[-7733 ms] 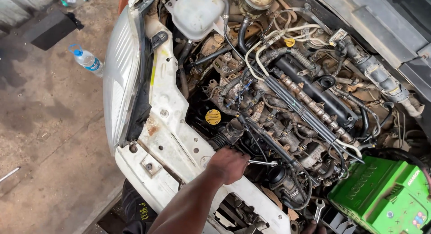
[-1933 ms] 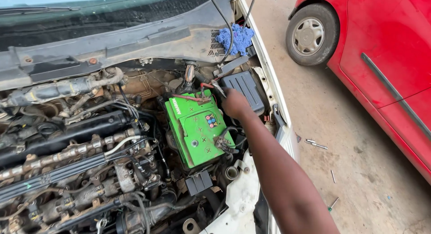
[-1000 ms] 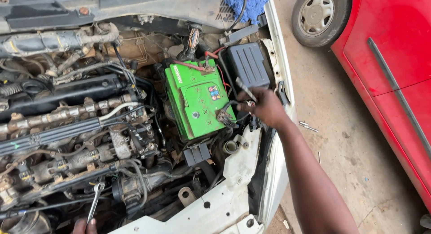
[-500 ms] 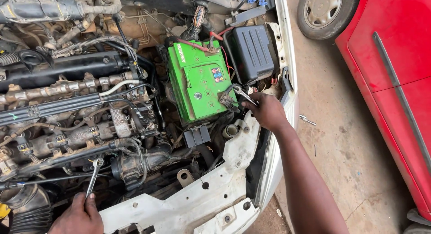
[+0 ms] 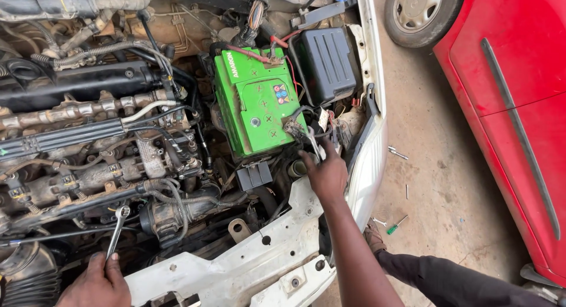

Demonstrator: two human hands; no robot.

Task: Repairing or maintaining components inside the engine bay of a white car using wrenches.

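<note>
An open engine bay lies below me. My right hand (image 5: pixel 325 174) is closed on a small silver spanner (image 5: pixel 313 143). The spanner's tip reaches the cable clamp (image 5: pixel 293 128) at the near right corner of the green battery (image 5: pixel 253 101). My left hand (image 5: pixel 96 283), at the bottom left, grips the lower end of a long ring spanner (image 5: pixel 117 231). Its ring end rests among the hoses at the front of the engine (image 5: pixel 88 136).
A black box (image 5: pixel 327 62) sits right of the battery. The white front panel (image 5: pixel 259 263) runs under my right arm. A red car (image 5: pixel 513 106) stands at the right. A green-handled screwdriver (image 5: pixel 396 225) and a spanner (image 5: pixel 398 152) lie on the concrete floor.
My right hand slid from the battery's far right corner to the near terminal clamp. My left hand with the long spanner came into view at the bottom left as my head turned.
</note>
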